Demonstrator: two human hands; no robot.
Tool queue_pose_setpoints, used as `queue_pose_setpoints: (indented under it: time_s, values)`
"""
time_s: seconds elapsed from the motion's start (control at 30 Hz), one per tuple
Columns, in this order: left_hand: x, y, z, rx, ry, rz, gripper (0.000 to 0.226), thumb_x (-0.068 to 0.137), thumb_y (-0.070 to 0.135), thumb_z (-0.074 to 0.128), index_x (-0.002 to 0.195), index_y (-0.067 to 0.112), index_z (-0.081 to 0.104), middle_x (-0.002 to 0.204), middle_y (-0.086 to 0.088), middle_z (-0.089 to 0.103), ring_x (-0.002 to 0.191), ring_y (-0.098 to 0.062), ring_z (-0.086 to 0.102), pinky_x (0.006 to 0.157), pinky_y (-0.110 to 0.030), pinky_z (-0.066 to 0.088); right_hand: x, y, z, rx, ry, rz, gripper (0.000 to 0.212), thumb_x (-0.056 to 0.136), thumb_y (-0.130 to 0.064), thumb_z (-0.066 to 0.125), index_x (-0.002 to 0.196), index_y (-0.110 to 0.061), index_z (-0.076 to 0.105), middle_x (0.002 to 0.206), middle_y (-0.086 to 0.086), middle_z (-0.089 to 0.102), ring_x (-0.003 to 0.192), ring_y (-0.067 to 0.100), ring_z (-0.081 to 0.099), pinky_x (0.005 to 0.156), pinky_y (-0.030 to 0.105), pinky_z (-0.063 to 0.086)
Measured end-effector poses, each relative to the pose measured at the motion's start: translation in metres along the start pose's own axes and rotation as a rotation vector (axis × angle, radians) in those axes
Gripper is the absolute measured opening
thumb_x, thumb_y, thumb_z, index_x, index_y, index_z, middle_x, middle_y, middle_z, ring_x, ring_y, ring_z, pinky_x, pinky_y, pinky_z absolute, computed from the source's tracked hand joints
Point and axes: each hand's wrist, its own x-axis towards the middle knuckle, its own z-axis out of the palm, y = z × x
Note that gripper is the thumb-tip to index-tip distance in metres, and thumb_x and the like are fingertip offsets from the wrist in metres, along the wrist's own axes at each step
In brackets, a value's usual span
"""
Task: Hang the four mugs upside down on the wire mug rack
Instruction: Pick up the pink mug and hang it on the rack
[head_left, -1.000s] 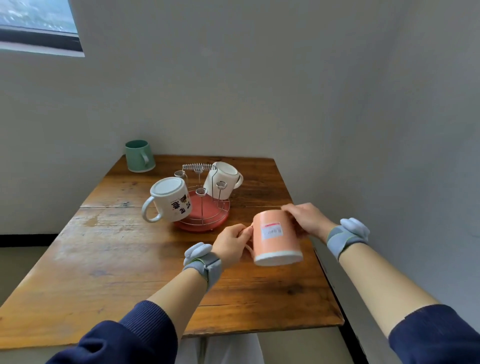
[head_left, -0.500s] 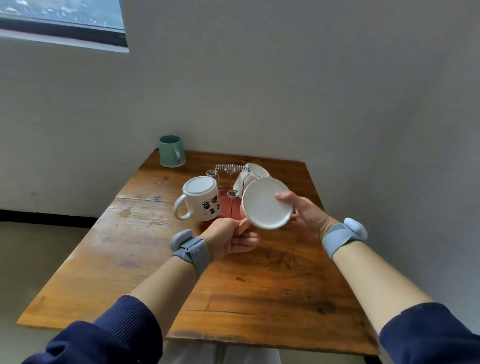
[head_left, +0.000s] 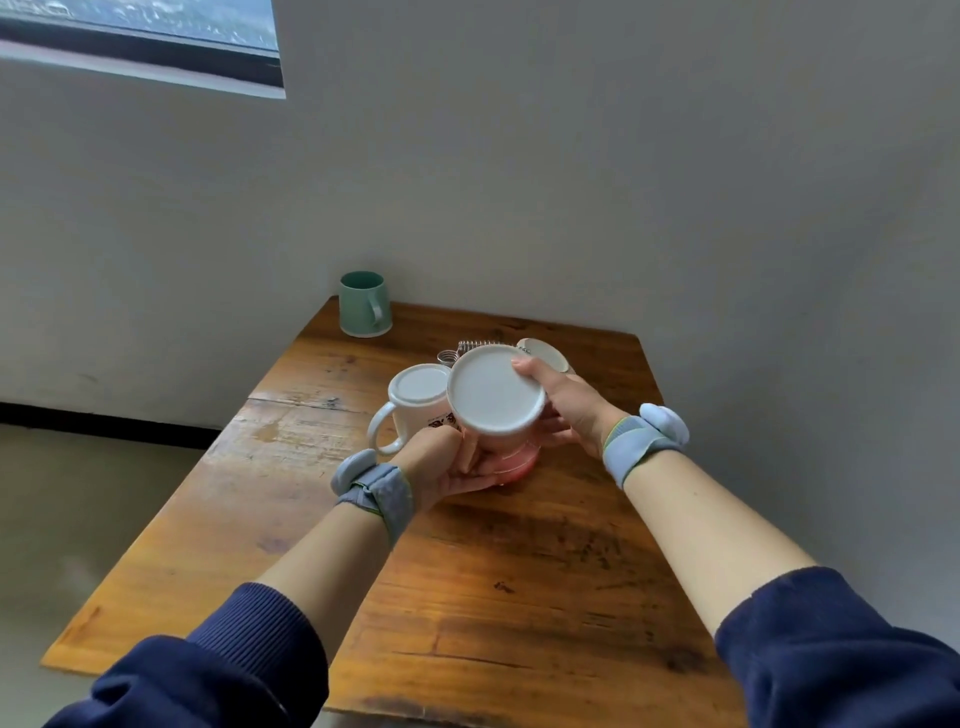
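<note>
Both hands, left hand and right hand, grasp the inverted pink mug (smooth white base up) over the wire mug rack; bare wooden table nearer.

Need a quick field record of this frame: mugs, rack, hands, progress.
held mug: pink mug, upside down, white base facing the camera, over the rack
left hand: grips the pink mug low on its side
right hand: grips its right side
rack: wire mug rack, red base, mostly hidden
hung: white printed mug; white mug behind
not hung: green mug, upright at the table far corner
progress: two of four hung
</note>
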Motion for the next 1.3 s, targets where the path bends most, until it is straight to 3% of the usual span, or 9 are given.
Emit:
queue_pose_setpoints:
  time_s: [0.2, 0.33, 0.5, 0.57, 0.67, 0.77, 1.0, 1.2, 1.3]
  values:
    - [0.01, -0.015, -0.001, 0.005, -0.008, -0.068, 0.035, 0.074, -0.013, 0.025, 0.084, 0.001, 0.056, 0.057, -0.008, 0.049, 0.063, -0.02, 0.059, 0.068, -0.036, 0.06, 0.012, 0.017, 0.006, -0.04, 0.004, 0.048, 0.074, 0.061, -0.07, 0.062, 0.112, -0.015, 0.064, 0.117, 0.015, 0.068, 0.103, 0.032, 0.066, 0.09, 0.045, 0.055]
    - [0.016, -0.025, 0.0, -0.023, 0.001, -0.1, 0.047, 0.073, -0.015, 0.023, 0.098, 0.0, 0.059, 0.051, -0.007, 0.051, 0.062, -0.02, 0.058, 0.073, -0.039, 0.059, 0.019, 0.03, 0.01, 0.025, 0.01, 0.054, 0.058, 0.076, -0.055, 0.065, 0.111, -0.009, 0.064, 0.109, 0.014, 0.068, 0.091, 0.028, 0.064, 0.073, 0.035, 0.055]
    - [0.022, -0.032, 0.006, -0.073, 0.021, -0.133, 0.039, 0.087, -0.006, 0.027, 0.111, 0.003, 0.056, 0.058, -0.005, 0.06, 0.051, -0.015, 0.06, 0.07, -0.038, 0.059, 0.022, 0.04, 0.012, 0.073, 0.01, 0.051, 0.046, 0.084, -0.041, 0.065, 0.114, -0.006, 0.064, 0.118, 0.015, 0.067, 0.094, 0.025, 0.063, 0.07, 0.033, 0.054]
    - [0.025, -0.034, 0.008, -0.114, 0.031, -0.142, 0.04, 0.087, -0.005, 0.024, 0.113, 0.0, 0.054, 0.072, -0.007, 0.063, 0.049, -0.014, 0.062, 0.062, -0.035, 0.06, 0.023, 0.041, 0.012, 0.083, 0.014, 0.041, 0.04, 0.085, -0.039, 0.064, 0.112, -0.01, 0.066, 0.117, 0.013, 0.068, 0.098, 0.025, 0.064, 0.077, 0.037, 0.057]
    - [0.026, -0.036, 0.01, -0.114, 0.032, -0.139, 0.041, 0.087, -0.004, 0.022, 0.114, -0.004, 0.053, 0.095, -0.014, 0.064, 0.057, -0.016, 0.061, 0.069, -0.034, 0.059, 0.024, 0.043, 0.011, 0.074, 0.016, 0.028, 0.031, 0.086, -0.038, 0.065, 0.106, -0.015, 0.067, 0.116, 0.011, 0.069, 0.103, 0.025, 0.065, 0.095, 0.045, 0.054]
    - [0.025, -0.041, 0.011, -0.145, 0.025, -0.149, 0.042, 0.089, -0.003, 0.022, 0.121, -0.009, 0.049, 0.108, -0.019, 0.069, 0.057, -0.017, 0.071, 0.055, -0.032, 0.061, 0.024, 0.045, 0.012, 0.046, 0.031, -0.002, 0.028, 0.085, -0.04, 0.066, 0.099, -0.016, 0.069, 0.114, 0.012, 0.071, 0.107, 0.027, 0.066, 0.096, 0.045, 0.053]
    - [0.009, -0.045, 0.019, -0.015, 0.021, -0.149, 0.036, 0.091, -0.002, 0.031, 0.125, -0.005, 0.041, 0.098, -0.023, 0.07, 0.067, -0.024, 0.072, 0.055, -0.032, 0.061, 0.014, 0.043, 0.012, -0.078, 0.076, -0.068, 0.037, 0.089, -0.045, 0.06, 0.101, -0.012, 0.07, 0.099, 0.004, 0.068, 0.092, 0.017, 0.061, 0.064, 0.017, 0.045]
    - [0.004, -0.046, 0.017, 0.233, 0.003, -0.184, 0.026, 0.096, 0.01, 0.037, 0.111, -0.002, 0.054, 0.077, -0.011, 0.069, 0.05, -0.018, 0.067, 0.049, -0.028, 0.057, 0.006, 0.047, 0.015, -0.244, 0.196, -0.131, 0.048, 0.086, -0.053, 0.06, 0.1, -0.008, 0.069, 0.101, 0.007, 0.07, 0.096, 0.025, 0.063, 0.078, 0.031, 0.046]
    - [0.001, -0.044, 0.017, 0.439, 0.068, -0.132, 0.026, 0.095, 0.015, 0.037, 0.106, 0.003, 0.058, 0.079, -0.009, 0.07, 0.056, -0.02, 0.064, 0.055, -0.03, 0.056, 0.001, 0.041, 0.016, -0.365, 0.269, -0.153, 0.051, 0.083, -0.052, 0.063, 0.106, -0.007, 0.064, 0.11, 0.01, 0.068, 0.103, 0.029, 0.061, 0.077, 0.031, 0.043]
